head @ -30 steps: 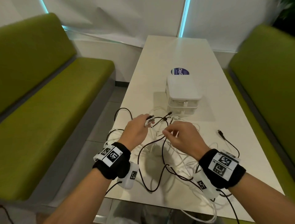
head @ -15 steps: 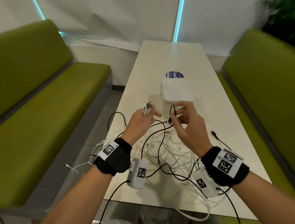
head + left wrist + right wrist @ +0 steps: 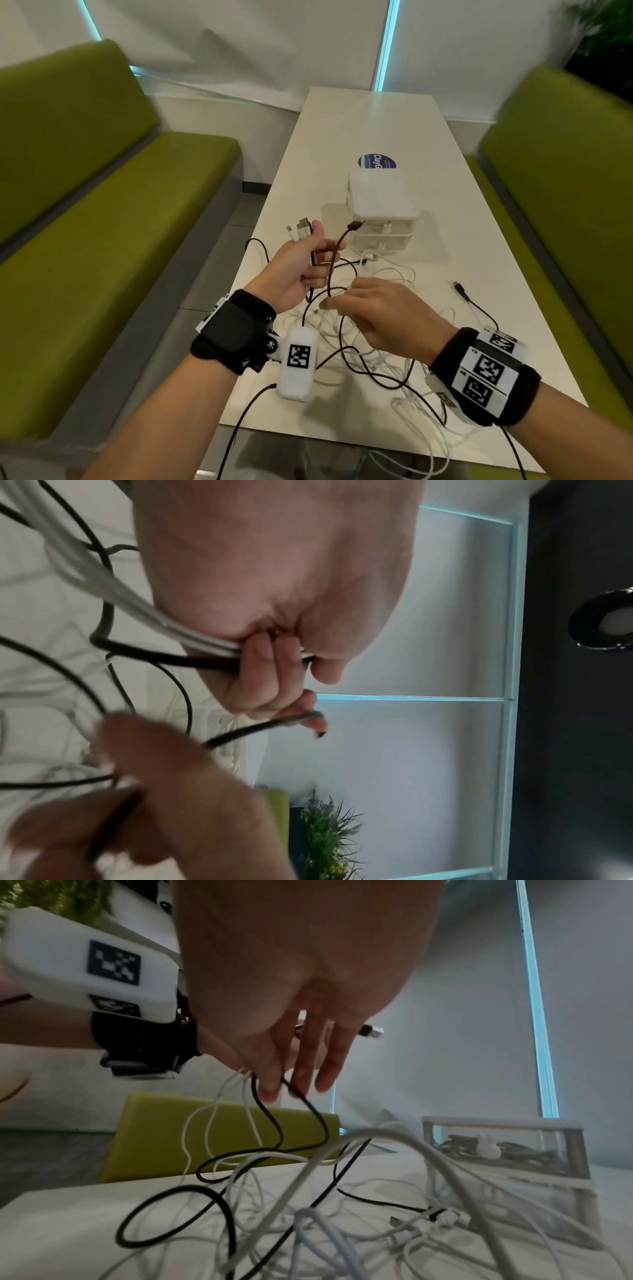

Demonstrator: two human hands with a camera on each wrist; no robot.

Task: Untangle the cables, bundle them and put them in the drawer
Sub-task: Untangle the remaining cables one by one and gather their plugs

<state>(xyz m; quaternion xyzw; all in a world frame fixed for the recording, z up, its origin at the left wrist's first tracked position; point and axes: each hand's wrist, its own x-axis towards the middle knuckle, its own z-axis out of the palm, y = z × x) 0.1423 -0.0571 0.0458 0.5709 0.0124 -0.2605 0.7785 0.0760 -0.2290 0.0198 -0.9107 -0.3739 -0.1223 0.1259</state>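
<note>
Since half a second ago the right hand has dropped from beside the drawer unit down over the tangle, letting go of the black cable it was pinching, while the left hand has risen slightly with its collected ends.

Now the left hand is clenched round a sheaf of cable ends, white and black, their plugs standing up above the fist; the left wrist view shows the fingers curled tight on them. The black cable's plug arcs up just right of that fist, its length running down between the two hands. The right hand is relaxed, fingers straight and spread, brushing the black loop without pinching it.

Beneath and beyond both hands the cable tangle sprawls on the white table. The drawer unit stands just past the hands, drawers apparently closed. A stray black cable trails off right, nearer the right hand, likely its next reach.
</note>
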